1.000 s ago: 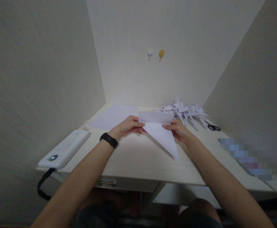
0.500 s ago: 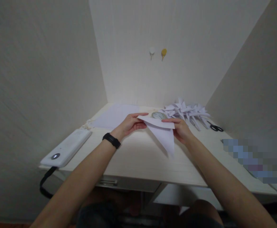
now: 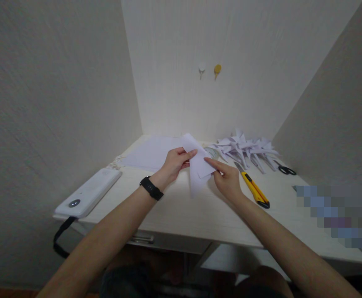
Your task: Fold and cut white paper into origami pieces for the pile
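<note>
Between my hands, above the desk, is a folded sheet of white paper (image 3: pixel 198 161) with a pointed flap hanging down. My left hand (image 3: pixel 177 162) grips its left side, thumb on top and fingers behind. At the lower right edge, my right hand (image 3: pixel 227 177) pinches the paper, its index finger lying along the surface. Behind the paper, partly covered, lies a round pale object with markings (image 3: pixel 212 153). To the right of my right hand rests a yellow utility knife (image 3: pixel 255 189), its blade end pointing away from me.
Folded white paper pinwheel-like pieces (image 3: pixel 245 147) are heaped at the back right, with black scissors (image 3: pixel 286 170) beside them. Flat white paper sheets (image 3: pixel 149 151) lie at the back left. A white device with a black strap (image 3: pixel 89 192) sits on the desk's left edge. Walls enclose the desk.
The paper has been turned and tilted, its upper corner now pointing up. My right hand has moved slightly down and left, and the utility knife now shows beside it.
</note>
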`<state>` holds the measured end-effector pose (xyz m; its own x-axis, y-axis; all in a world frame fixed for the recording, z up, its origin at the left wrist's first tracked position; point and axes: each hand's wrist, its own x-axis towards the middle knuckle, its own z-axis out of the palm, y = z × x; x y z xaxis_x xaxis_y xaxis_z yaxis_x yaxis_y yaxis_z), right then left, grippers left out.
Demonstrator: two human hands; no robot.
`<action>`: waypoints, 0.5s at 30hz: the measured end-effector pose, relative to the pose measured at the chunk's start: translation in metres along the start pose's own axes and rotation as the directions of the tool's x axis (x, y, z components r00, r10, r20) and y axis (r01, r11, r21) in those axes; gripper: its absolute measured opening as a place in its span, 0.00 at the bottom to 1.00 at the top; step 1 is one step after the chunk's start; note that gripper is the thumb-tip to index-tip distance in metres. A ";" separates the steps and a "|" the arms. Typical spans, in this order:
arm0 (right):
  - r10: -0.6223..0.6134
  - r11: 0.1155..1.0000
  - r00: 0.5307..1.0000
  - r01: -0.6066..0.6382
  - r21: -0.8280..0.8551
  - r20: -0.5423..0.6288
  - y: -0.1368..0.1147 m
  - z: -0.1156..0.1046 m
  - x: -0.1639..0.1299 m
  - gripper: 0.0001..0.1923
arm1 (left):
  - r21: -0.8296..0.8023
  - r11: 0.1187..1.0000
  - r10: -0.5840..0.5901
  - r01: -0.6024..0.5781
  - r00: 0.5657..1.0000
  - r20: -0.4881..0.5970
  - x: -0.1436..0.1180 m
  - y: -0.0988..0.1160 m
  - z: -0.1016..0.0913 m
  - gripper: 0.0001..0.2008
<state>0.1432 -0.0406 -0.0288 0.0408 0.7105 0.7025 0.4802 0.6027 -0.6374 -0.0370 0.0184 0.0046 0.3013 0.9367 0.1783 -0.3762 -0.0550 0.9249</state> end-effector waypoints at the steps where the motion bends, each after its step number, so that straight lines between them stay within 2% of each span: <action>1: -0.003 1.000 0.999 0.003 0.005 0.034 0.000 0.000 0.001 0.24 | -0.015 1.000 0.018 -0.018 1.000 -0.013 0.000 0.002 -0.001 0.20; 3: 0.016 0.999 0.996 -0.020 0.048 0.090 0.000 -0.001 0.002 0.27 | -0.018 0.997 0.070 -0.071 0.997 -0.042 0.001 0.008 -0.004 0.21; 6: 0.074 0.972 0.981 -0.111 0.209 0.180 0.001 -0.004 0.003 0.34 | 0.045 0.982 0.185 -0.181 0.979 -0.090 0.002 0.018 -0.009 0.22; 8: 0.109 0.933 0.969 -0.177 0.314 0.222 0.002 -0.005 0.005 0.34 | 0.118 0.960 0.269 -0.256 0.956 -0.115 0.003 0.024 -0.011 0.23; 10: 0.141 0.915 0.965 -0.212 0.342 0.223 0.001 -0.007 0.008 0.30 | 0.229 0.922 0.347 -0.314 0.930 -0.122 0.003 0.027 -0.012 0.21; 12: 0.146 0.932 0.971 -0.199 0.302 0.188 -0.001 -0.010 0.013 0.27 | 0.389 0.856 0.406 -0.341 0.909 -0.095 0.001 0.026 -0.009 0.16; 15: 0.096 0.961 0.989 -0.123 0.248 0.116 -0.007 -0.016 0.019 0.27 | 0.622 0.697 0.425 -0.356 0.904 0.041 -0.005 0.021 -0.001 0.06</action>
<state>0.1547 -0.0372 -0.0061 -0.0155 0.8026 0.5964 0.2386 0.5822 -0.7772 -0.0476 0.0126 0.0226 0.1489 0.8093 0.5681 0.1754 -0.5871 0.7903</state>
